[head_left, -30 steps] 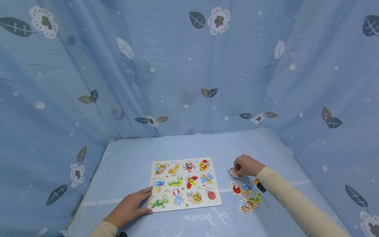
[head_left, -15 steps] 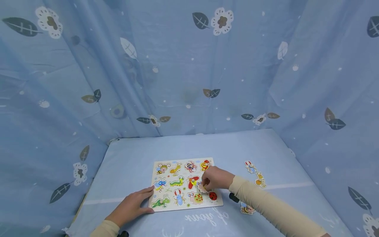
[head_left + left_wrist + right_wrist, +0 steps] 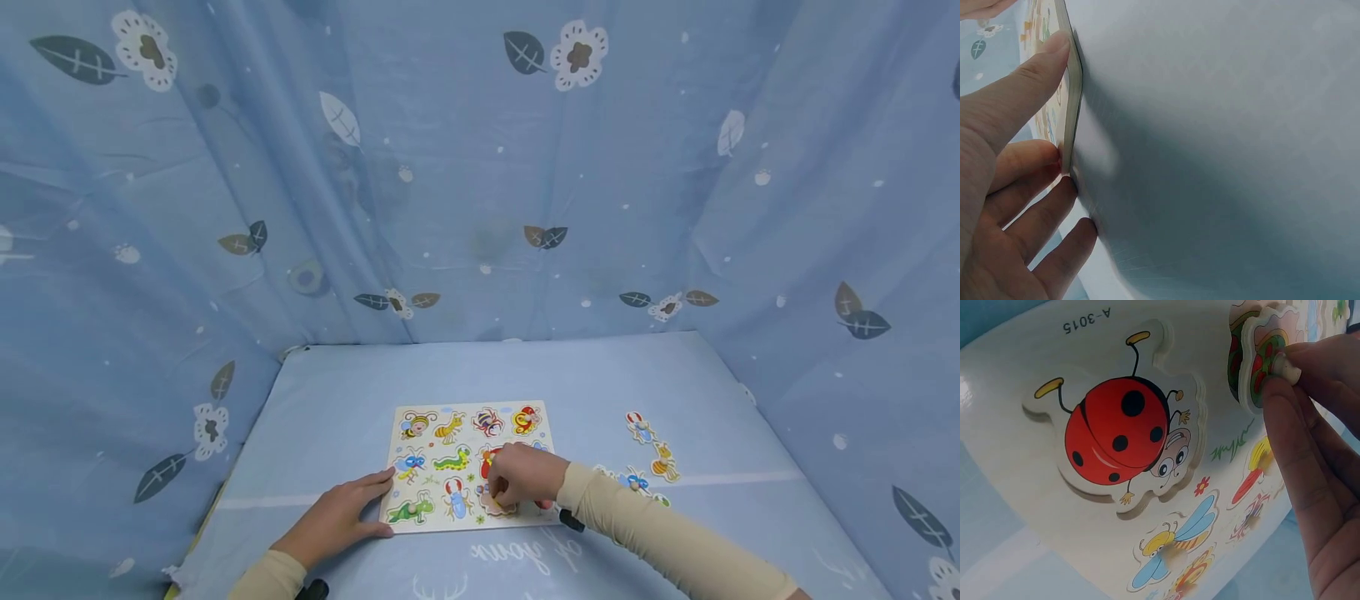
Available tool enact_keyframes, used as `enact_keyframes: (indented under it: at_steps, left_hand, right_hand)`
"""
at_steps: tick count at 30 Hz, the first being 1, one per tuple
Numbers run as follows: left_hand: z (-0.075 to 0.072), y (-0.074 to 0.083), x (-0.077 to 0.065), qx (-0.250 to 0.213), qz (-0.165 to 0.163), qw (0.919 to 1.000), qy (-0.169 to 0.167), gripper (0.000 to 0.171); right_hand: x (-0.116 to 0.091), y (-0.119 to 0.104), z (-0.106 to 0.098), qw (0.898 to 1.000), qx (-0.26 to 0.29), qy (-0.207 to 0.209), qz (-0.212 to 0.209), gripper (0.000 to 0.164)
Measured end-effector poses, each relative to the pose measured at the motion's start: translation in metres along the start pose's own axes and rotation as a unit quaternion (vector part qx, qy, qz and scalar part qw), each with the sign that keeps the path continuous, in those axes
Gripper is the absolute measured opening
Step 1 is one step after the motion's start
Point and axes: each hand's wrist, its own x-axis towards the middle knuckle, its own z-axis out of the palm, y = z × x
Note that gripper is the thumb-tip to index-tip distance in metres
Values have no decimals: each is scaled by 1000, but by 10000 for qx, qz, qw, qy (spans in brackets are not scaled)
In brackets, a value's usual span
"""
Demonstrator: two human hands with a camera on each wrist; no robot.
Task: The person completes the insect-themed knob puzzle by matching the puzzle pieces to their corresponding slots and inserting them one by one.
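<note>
A wooden insect puzzle board [image 3: 442,527] lies on the table. At its left edge my left hand [image 3: 341,512] rests with thumb and fingers touching the corner; in the left wrist view the thumb [image 3: 1035,72] lies across the board's edge. My right hand [image 3: 528,477] pinches the small wooden knob [image 3: 1289,367] of a puzzle piece [image 3: 1267,347] with a pink scalloped edge and a green-and-red patch. That piece is tilted over its matching slot in the bottom row, just apart from it. Beside it is the ladybug slot [image 3: 1119,428], its picture bare of a piece.
Right of the board lie loose puzzle pieces: a stag beetle [image 3: 641,428], a yellow striped insect [image 3: 664,463] and a blue insect [image 3: 634,482], with others partly hidden under my right forearm. A blue patterned curtain [image 3: 480,167] surrounds the table [image 3: 337,375].
My right hand took the pink-edged piece from the loose pieces at the right and carried it left to the board's bottom row. My left hand stayed at the board's corner.
</note>
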Motion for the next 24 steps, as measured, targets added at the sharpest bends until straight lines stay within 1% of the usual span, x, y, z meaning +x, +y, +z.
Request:
enact_keyframes:
  at_steps: [7,13,18,24]
  left_hand:
    - [-1,0,-1,19,34,10000,59,93]
    - [-2,1,-2,-63,80,9999,-10,95]
    - [-1,0,-1,-36,43,10000,-26,94]
    - [2,1,0,0,-16,10000,-4,91]
  right_hand:
    - [-2,0,-1,10000,-4,-34,-6,14]
    - [-4,0,-1,9999,44,-54,-88,14]
    - [-4,-2,-1,9998,128,-154,2,14]
    - [-2,-2,2,9998,-76,-151,97,17]
